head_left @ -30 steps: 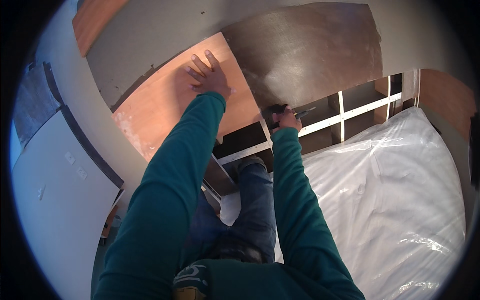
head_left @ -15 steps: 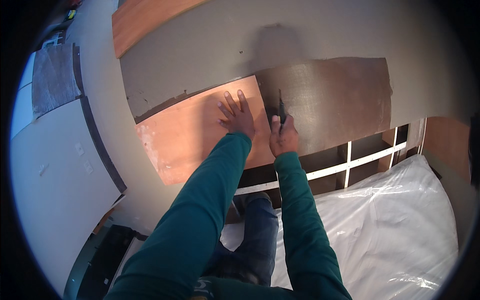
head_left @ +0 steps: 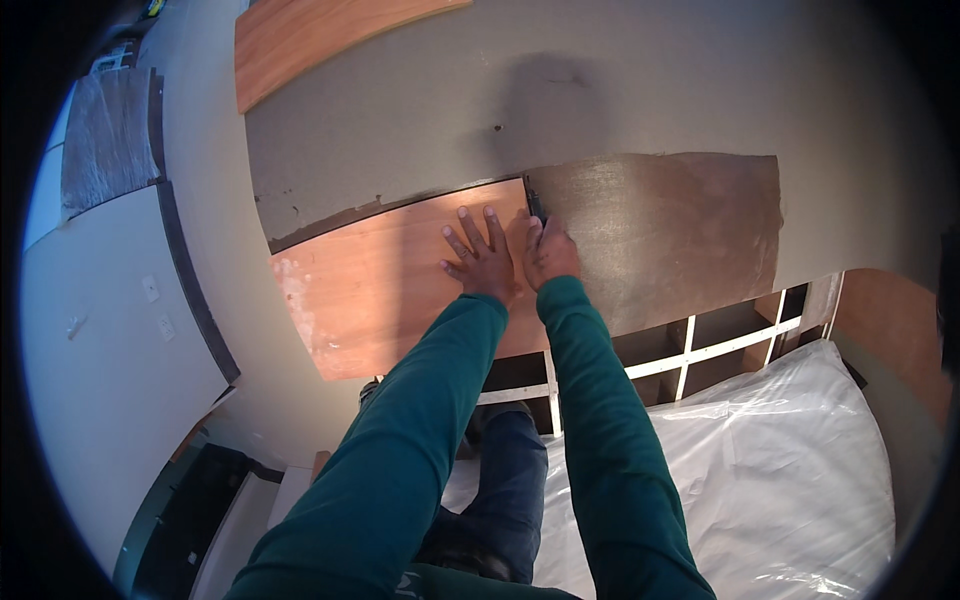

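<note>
My left hand (head_left: pixel 485 264) lies flat with fingers spread on an orange wood-grain board (head_left: pixel 360 310). Just right of it, my right hand (head_left: pixel 553 254) is closed around a dark, slim utility knife (head_left: pixel 536 200). The knife's tip rests at the far right corner of the board, along its right edge. Under that edge a dark brown sheet (head_left: pixel 680 230) extends to the right, with a wavy far edge. The fingers of my right hand partly hide the knife's handle.
A second orange board (head_left: pixel 320 40) lies at the far left on the grey surface (head_left: pixel 400 130). Below the brown sheet is a frame (head_left: pixel 690 350) with white-edged compartments. Clear plastic film (head_left: pixel 740 470) covers something at the right front. White panels (head_left: pixel 120 320) stand at the left.
My right hand has brought the knife left from above the brown sheet to the board's right edge. The left hand stays flat on the board. The view has shifted slightly.
</note>
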Demonstrator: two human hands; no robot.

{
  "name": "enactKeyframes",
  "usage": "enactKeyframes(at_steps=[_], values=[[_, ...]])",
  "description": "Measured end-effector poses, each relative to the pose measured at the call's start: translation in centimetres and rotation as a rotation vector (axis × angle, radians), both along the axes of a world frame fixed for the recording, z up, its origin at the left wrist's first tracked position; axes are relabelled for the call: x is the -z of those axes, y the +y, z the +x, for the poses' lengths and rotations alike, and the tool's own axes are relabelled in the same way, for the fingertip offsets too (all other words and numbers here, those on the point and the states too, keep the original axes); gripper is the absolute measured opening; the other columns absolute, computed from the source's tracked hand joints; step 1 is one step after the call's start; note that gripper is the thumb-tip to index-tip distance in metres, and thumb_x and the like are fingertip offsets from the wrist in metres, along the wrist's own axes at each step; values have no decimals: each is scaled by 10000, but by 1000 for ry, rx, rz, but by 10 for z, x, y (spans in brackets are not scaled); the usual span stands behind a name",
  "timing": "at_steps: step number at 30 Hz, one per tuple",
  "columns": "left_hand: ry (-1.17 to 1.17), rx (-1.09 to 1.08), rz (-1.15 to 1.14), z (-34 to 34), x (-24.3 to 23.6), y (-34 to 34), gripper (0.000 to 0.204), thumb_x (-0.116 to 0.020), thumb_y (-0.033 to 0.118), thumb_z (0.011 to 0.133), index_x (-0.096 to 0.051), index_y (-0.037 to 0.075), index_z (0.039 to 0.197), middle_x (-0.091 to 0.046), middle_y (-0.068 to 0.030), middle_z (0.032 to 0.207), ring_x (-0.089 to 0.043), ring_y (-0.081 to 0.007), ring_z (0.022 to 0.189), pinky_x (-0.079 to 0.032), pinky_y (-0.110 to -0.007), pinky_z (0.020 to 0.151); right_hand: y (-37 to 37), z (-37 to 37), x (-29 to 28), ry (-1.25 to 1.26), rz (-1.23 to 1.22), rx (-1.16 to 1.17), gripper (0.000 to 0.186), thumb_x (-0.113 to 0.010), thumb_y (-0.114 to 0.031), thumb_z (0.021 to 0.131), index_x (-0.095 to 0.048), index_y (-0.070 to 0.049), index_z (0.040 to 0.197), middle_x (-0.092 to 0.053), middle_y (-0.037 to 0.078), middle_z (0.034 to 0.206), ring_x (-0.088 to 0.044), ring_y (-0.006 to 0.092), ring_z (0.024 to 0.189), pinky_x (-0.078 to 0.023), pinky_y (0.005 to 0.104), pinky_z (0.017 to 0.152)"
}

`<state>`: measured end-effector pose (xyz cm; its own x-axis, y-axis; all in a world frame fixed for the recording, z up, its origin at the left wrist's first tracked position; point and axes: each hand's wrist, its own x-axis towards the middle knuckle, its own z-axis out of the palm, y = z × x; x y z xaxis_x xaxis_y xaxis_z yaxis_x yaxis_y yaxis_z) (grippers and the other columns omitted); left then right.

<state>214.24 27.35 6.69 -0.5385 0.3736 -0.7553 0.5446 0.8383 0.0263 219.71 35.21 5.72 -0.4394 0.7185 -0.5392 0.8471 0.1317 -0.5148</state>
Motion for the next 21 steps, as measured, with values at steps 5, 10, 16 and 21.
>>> enactKeyframes(at_steps=[5,10,16,21], values=[[-15,-3,-18,0,4,-1,1351,-854,392,669,165,111,1510,203,-294,1537,89,-595,1383,-264,-735,1022,1,-2,4,-10,2,-31,369,-420,-343,997,-480,22,981,-628,333,893,-616,500,859,-499,555,766],[30,11,-11,3,9,-2,1318,-838,400,684,143,113,1515,171,-291,1544,50,-596,1388,-272,-736,1018,2,-5,3,-59,-19,-51,389,-410,-357,999,-481,26,992,-628,336,919,-610,508,886,-489,563,788],[151,6,50,8,15,-4,1287,-843,366,669,87,143,1531,110,-264,1565,6,-582,1400,-305,-729,1003,11,-16,3,-113,-29,-92,406,-406,-326,984,-542,57,988,-626,336,943,-612,502,891,-507,532,802],[172,54,4,12,25,-8,1225,-805,403,717,70,146,1534,87,-270,1567,-18,-582,1399,-326,-724,992,8,-10,1,-271,-88,-166,420,-431,-362,982,-503,47,1037,-643,311,986,-646,442,948,-524,499,839]])
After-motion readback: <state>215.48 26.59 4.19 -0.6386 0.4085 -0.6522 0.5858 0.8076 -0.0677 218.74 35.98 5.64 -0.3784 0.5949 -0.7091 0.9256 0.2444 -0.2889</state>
